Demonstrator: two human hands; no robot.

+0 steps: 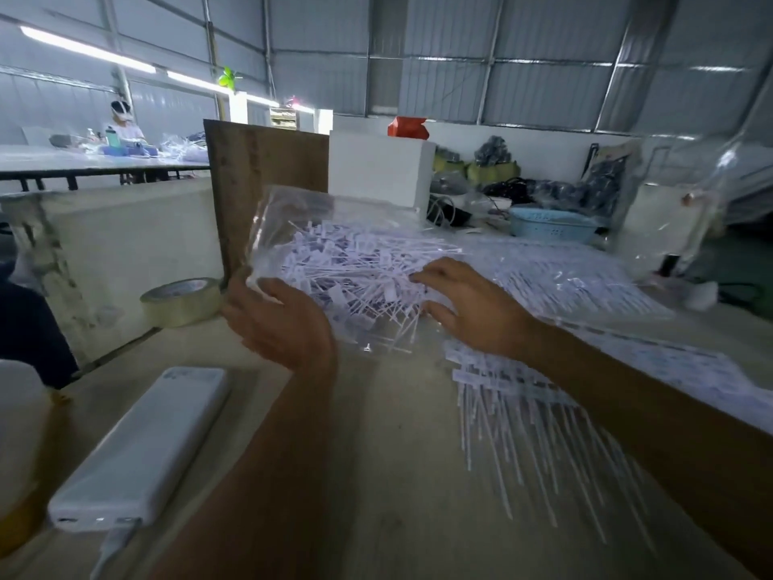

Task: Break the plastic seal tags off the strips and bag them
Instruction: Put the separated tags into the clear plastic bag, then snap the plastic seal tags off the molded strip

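— Where was the clear plastic bag (pixel 334 253) of loose white seal tags?

— Raised above the pale wooden table (pixel 376 475). The left hand (pixel 280 324) gripped its lower left corner, fingers curled on the film.

— And the right hand (pixel 468 307)?

— Spread flat against the bag's right side, fingers straight. A white strip of unbroken tags (pixel 523 420) lay on the table beneath that wrist, with a white power bank (pixel 142 450) and a roll of tape (pixel 182 301) off to the left.
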